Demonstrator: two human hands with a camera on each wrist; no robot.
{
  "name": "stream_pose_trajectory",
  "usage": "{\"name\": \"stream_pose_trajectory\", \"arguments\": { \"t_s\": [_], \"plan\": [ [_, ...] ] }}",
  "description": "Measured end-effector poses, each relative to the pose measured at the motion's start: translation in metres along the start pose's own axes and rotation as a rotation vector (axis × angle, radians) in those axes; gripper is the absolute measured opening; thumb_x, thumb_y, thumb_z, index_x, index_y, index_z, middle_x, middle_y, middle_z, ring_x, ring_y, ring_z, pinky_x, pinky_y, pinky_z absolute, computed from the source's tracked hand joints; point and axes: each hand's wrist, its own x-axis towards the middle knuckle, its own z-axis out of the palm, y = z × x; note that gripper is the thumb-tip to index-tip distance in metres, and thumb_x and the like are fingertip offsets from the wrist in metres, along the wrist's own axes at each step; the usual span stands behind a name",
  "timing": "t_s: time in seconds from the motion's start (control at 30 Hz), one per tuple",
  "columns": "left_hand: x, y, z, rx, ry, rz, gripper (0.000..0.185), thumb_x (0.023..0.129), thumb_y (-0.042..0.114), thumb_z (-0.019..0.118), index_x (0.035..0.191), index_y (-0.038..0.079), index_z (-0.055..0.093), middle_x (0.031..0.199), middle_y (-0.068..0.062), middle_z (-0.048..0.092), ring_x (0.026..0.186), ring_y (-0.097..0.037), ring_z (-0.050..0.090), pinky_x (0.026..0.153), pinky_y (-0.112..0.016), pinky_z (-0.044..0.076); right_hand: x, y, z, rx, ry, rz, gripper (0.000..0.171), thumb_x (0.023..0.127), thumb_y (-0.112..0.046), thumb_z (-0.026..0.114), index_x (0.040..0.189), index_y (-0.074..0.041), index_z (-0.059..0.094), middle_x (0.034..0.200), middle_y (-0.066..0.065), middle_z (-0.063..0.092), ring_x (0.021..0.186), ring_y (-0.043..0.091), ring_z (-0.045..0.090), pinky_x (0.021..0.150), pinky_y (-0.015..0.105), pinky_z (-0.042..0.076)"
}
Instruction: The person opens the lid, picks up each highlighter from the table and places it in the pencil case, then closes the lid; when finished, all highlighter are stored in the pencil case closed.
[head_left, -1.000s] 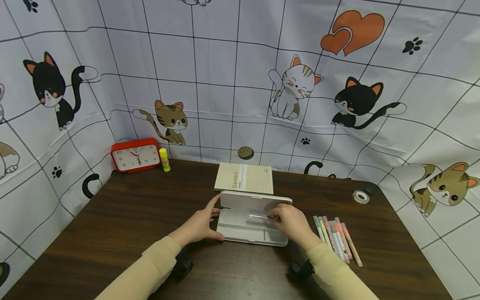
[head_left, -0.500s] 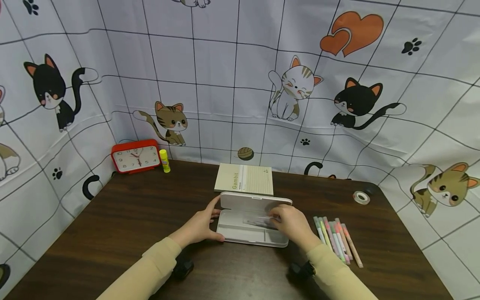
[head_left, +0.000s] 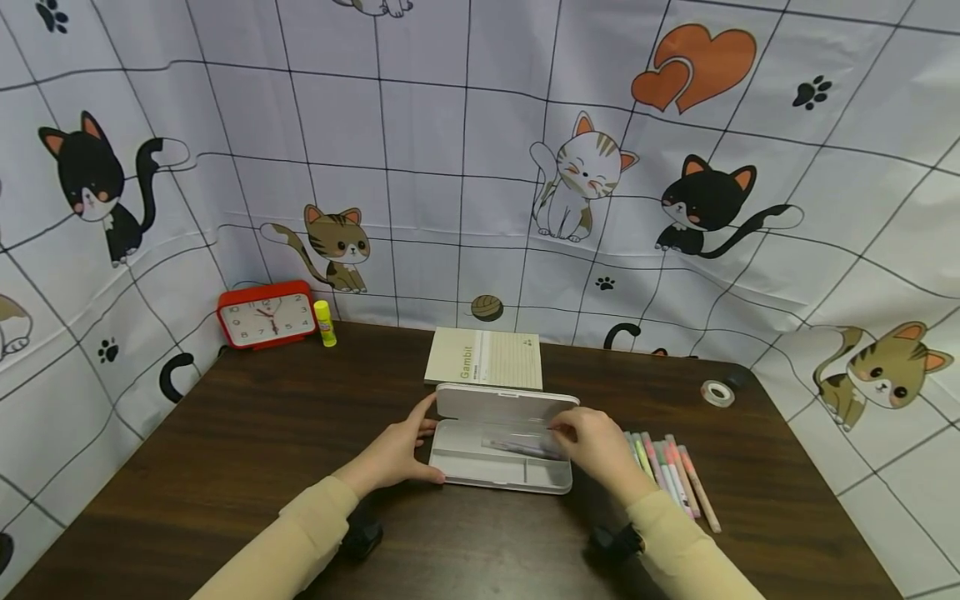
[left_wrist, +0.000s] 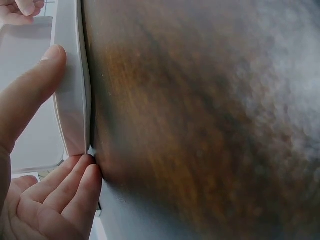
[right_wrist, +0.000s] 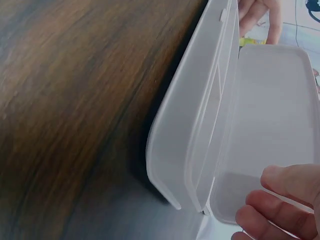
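Honestly, steady case (head_left: 498, 482) first, then settle the see-through slim bits (head_left: 525, 446).

Left hand (head_left: 393, 450) has the case's near end pinched, thumb on the front wall, so I'd trust that hold and nudge the bits flat with light right hand (head_left: 596, 446) fingertips, just right of them, away from the lid (head_left: 506, 405). Only the head view shows the bits (pens? too blurry); only the right wrist view shows that thumb and fingers slightly apart, nothing between.
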Motion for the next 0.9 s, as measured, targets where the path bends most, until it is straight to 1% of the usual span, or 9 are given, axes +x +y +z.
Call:
{"name": "stream_pose_trajectory", "arguments": {
  "t_s": [0.27,0.5,0.73,0.9],
  "plan": [
    [0.0001,-0.0002,-0.0006,-0.018,0.006,0.005,0.122,0.062,0.024,0.090,0.152,0.006,0.009,0.134,-0.024,0.051,0.114,-0.037,0.058,0.097,-0.046,0.048,0.0010,0.0057,-0.0010,-0.002,0.019,-0.017,0.006,0.077,-0.003,0.075,0.082,-0.006,0.072,0.078,0.000,0.065,0.068,0.010,0.057,0.059,0.027,0.051],
    [-0.0008,-0.0004,-0.0020,-0.030,-0.006,0.015,0.123,0.062,0.024,0.090,0.152,0.005,0.008,0.134,-0.024,0.051,0.116,-0.036,0.057,0.098,-0.045,0.047,0.0029,0.0058,0.0003,0.022,0.000,0.012,0.006,0.076,-0.003,0.076,0.081,-0.004,0.072,0.079,0.002,0.064,0.072,0.013,0.060,0.065,0.030,0.053],
    [-0.0008,-0.0013,-0.0026,-0.028,-0.011,0.022,0.122,0.062,0.024,0.089,0.152,0.005,0.008,0.135,-0.024,0.051,0.116,-0.036,0.057,0.098,-0.045,0.047,0.0049,0.0076,0.0024,-0.034,-0.027,0.049,0.006,0.079,-0.011,0.075,0.084,-0.008,0.073,0.087,0.003,0.066,0.087,0.024,0.061,0.077,0.041,0.053],
    [-0.0004,-0.0015,-0.0028,-0.030,-0.013,0.028,0.121,0.063,0.024,0.089,0.152,0.005,0.009,0.135,-0.024,0.050,0.117,-0.036,0.056,0.098,-0.046,0.047,0.0068,0.0083,0.0035,-0.045,-0.052,0.063,0.007,0.081,-0.013,0.073,0.085,-0.008,0.073,0.092,0.005,0.066,0.092,0.027,0.061,0.081,0.042,0.052]
  ]
}}
